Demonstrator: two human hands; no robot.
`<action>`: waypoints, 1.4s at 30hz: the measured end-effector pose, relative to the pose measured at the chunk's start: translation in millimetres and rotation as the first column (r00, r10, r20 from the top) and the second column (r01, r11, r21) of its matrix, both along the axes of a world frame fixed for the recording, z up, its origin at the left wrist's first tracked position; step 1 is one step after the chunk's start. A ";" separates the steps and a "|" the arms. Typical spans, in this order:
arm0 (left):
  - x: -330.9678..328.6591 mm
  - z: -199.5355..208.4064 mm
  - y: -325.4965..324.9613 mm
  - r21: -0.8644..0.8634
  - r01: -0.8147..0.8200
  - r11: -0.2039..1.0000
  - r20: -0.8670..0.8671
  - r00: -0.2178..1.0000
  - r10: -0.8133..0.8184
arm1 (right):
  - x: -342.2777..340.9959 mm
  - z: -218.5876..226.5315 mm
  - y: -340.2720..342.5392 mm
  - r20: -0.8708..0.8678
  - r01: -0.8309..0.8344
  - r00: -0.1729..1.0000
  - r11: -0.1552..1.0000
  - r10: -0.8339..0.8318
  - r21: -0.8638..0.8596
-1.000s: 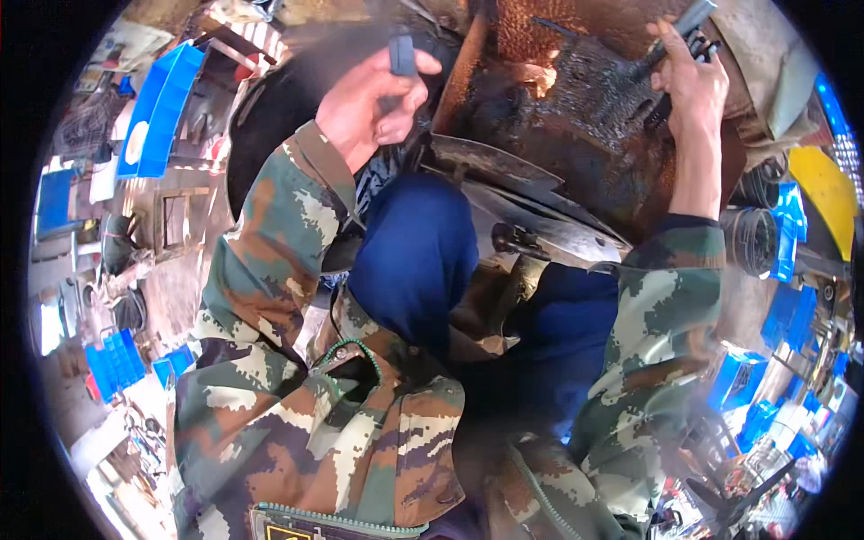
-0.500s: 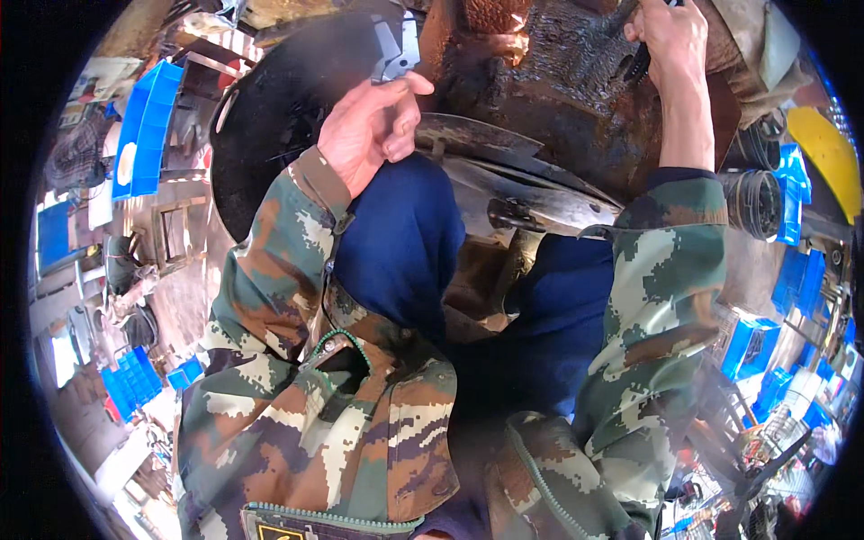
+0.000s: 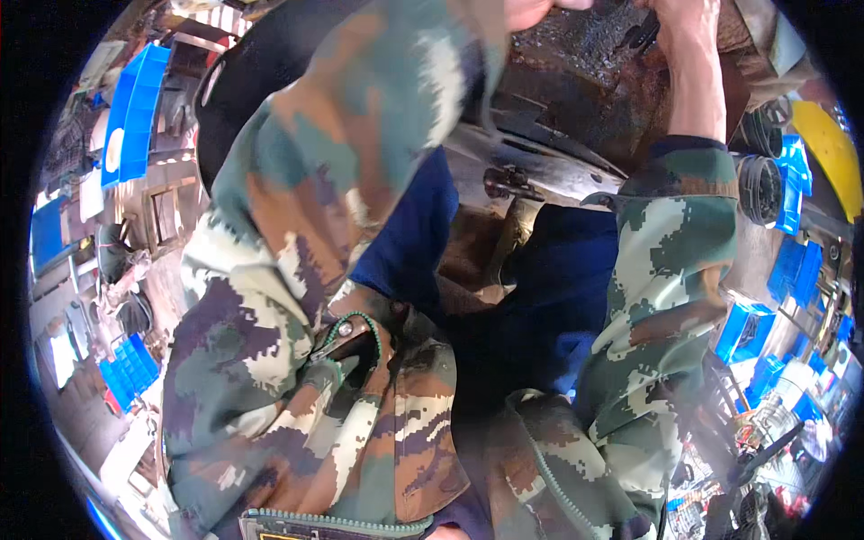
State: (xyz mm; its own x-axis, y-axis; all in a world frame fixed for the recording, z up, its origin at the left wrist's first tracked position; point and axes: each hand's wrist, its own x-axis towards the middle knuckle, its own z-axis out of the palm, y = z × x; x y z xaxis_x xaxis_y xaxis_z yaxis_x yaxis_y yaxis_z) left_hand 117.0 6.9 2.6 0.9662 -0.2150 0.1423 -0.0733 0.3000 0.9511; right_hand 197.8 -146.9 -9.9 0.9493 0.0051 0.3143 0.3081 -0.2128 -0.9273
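My left hand [image 3: 543, 13] is at the top edge, reaching over an oily, rust-brown metal block [image 3: 567, 85]. Only a part of that hand shows; its fingers and anything in them are cut off. At the upper right my right hand [image 3: 688, 25] is closed, fingers curled down at the block's far right part. A dark, narrow piece [image 3: 641, 36] shows beside its fingers; I cannot make out what it is. Below the block runs a worn grey metal rim [image 3: 567, 171] with a dark bolt-like fitting [image 3: 508, 183], in front of my knees.
A large black round pan or guard [image 3: 225, 117] stands left of the block, partly behind my left sleeve. Blue bins [image 3: 135, 117] lie at the far left, with more blue bins [image 3: 747, 331] at the right. A yellow curved object [image 3: 823, 153] and black coils [image 3: 760, 189] are at the right.
My left hand has swung up and right from above my left knee to the block. The grey metal bracket it held has gone out of sight. My right hand stays nearly in place.
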 end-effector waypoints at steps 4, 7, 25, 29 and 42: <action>26.4 -16.0 -22.2 -0.171 -0.013 0.985 -0.029 1.000 0.008 | 0.9 -1.8 1.1 0.035 0.031 0.999 0.999 -0.029 -0.034; 33.0 -30.1 -19.6 -0.232 -0.081 0.969 -0.080 0.995 0.064 | -13.8 11.9 13.4 0.007 0.032 0.999 0.999 -0.032 0.012; 24.0 -44.0 1.9 -0.131 -0.308 0.942 -0.318 0.914 0.254 | -8.1 19.6 8.3 0.005 -0.004 1.000 0.999 0.004 0.036; 24.4 -39.4 1.0 -0.139 -0.318 0.938 -0.318 0.911 0.261 | -6.8 20.5 6.1 0.008 -0.016 1.000 0.999 0.016 0.041; 24.9 -37.4 -2.3 -0.151 -0.325 0.934 -0.327 0.908 0.263 | -7.4 22.8 3.3 0.002 0.003 1.000 1.000 -0.003 0.030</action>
